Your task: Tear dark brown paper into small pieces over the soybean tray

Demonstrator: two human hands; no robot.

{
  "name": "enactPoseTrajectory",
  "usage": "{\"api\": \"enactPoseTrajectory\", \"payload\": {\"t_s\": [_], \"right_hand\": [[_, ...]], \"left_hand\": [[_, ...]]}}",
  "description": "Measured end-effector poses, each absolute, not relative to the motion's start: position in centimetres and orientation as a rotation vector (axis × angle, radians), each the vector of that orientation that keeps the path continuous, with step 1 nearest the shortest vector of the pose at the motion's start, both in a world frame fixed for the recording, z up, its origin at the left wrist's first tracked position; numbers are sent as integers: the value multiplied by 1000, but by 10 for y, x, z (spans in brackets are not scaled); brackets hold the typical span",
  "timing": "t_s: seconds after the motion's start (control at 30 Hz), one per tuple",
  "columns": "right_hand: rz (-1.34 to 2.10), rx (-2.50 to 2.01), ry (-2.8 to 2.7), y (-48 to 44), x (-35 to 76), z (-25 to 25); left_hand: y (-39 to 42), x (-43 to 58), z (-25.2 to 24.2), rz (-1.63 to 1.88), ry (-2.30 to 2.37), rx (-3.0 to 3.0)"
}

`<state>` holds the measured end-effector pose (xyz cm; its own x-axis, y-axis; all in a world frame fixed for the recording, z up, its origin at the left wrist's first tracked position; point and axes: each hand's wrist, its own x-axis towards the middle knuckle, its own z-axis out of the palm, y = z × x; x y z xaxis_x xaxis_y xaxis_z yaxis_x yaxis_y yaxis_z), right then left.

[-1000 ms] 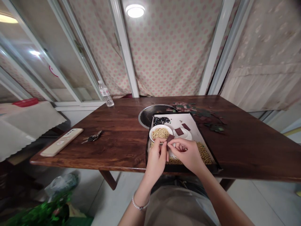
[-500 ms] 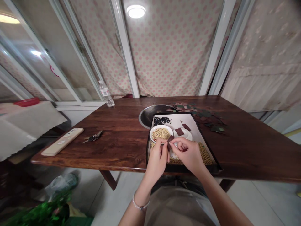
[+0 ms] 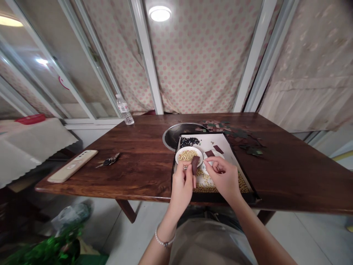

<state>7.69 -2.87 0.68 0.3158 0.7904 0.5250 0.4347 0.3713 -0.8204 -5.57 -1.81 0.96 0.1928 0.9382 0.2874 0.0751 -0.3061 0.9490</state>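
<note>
On the dark wooden table (image 3: 82,176) at lower center sits a black-edged tray (image 3: 220,197). Just above its white bowl (image 3: 190,148) of soybeans (image 3: 189,156), the left hand (image 3: 181,187) pinches a dark brown square (image 3: 195,164) upright; the right hand (image 3: 222,176) curls half-closed, apparently empty.

- You get bright, even light from the round ceiling lamp (image 3: 159,13) at the far end.
- You see glare on the window glass (image 3: 41,61), far left.
- Your edges bend, and the near-left floor (image 3: 124,235) looks dim and soft.
</note>
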Motion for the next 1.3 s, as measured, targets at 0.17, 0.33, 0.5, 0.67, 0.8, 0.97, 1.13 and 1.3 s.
{"api": "enactPoseTrajectory", "payload": {"t_s": [0.17, 0.33, 0.5, 0.67, 0.8, 0.97, 1.13, 1.3], "right_hand": [[269, -1318, -1390, -14, 76, 6], [255, -1524, -1554, -4, 77, 0], [270, -1570, -1573, -10, 83, -3], [305, -1582, -1599, -15, 88, -4], [363, -1687, -1710, -14, 87, -7], [341, -1788, -1776, -13, 85, -11], [271, -1852, -1783, -13, 85, -15], [298, -1818, -1809, -12, 85, -16]], "left_hand": [[-17, -54, 6, 1342, 1006, 1459], [-17, -54, 6, 1363, 1007, 1437], [-18, -55, 7, 1358, 1005, 1442], [-19, -56, 7, 1356, 1005, 1421], [-19, -56, 7, 1362, 1015, 1420], [-19, -56, 6, 1370, 1028, 1436], [-19, -56, 5, 1369, 1029, 1450], [-19, -56, 5, 1359, 1045, 1469]]}}
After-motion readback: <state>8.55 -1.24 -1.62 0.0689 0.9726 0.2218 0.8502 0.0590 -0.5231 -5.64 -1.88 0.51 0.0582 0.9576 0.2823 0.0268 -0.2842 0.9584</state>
